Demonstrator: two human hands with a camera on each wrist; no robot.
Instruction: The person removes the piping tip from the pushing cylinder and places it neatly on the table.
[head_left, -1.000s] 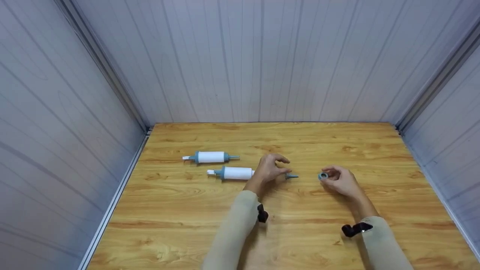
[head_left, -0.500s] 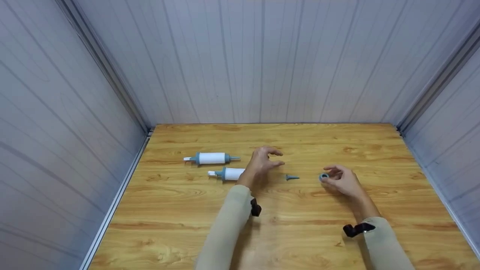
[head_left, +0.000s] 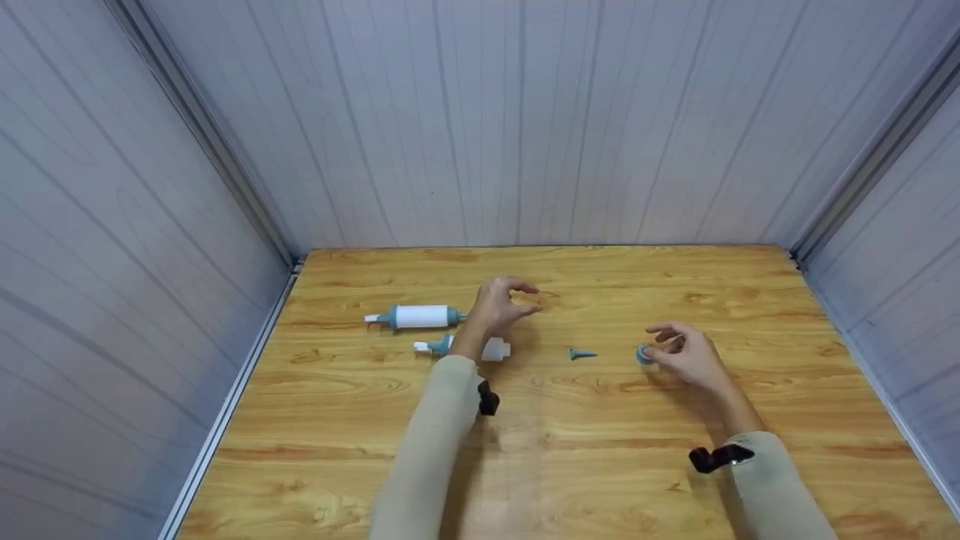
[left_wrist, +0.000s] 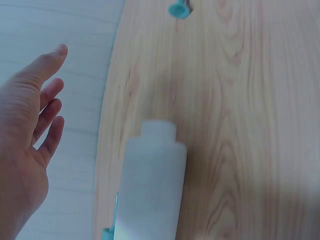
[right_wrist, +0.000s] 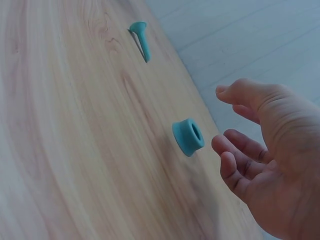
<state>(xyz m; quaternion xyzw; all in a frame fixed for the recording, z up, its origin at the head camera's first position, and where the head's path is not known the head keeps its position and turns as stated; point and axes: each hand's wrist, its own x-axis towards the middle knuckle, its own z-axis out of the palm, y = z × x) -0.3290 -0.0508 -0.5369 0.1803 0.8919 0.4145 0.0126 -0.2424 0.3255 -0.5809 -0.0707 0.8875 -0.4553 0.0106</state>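
Note:
My left hand (head_left: 501, 306) hovers above the two white bottles, thumb and fingers spread with nothing between them. Under its wrist lies the nearer bottle (head_left: 496, 349), its bare neck pointing right; the forearm hides part of its body. Behind it lies a second bottle (head_left: 421, 316) with a thin teal nozzle on its right end. My right hand (head_left: 686, 356) is beside a teal collar ring (head_left: 643, 355); the right wrist view shows the ring (right_wrist: 186, 137) just off the parted fingertips. Between the hands lies a small teal cone-shaped nozzle (head_left: 582, 353), also in that view (right_wrist: 142, 40).
Both bottles have teal fittings with white tips on their left ends. The wood-grain table (head_left: 600, 465) is bounded by pale panel walls (head_left: 480, 135) at the back and sides. Black wrist cameras (head_left: 720, 457) sit on both sleeves.
My left hand has moved left and away from the small nozzle, back over the bottles. The right hand has stayed by the ring, and the ring's opening now shows less in the head view.

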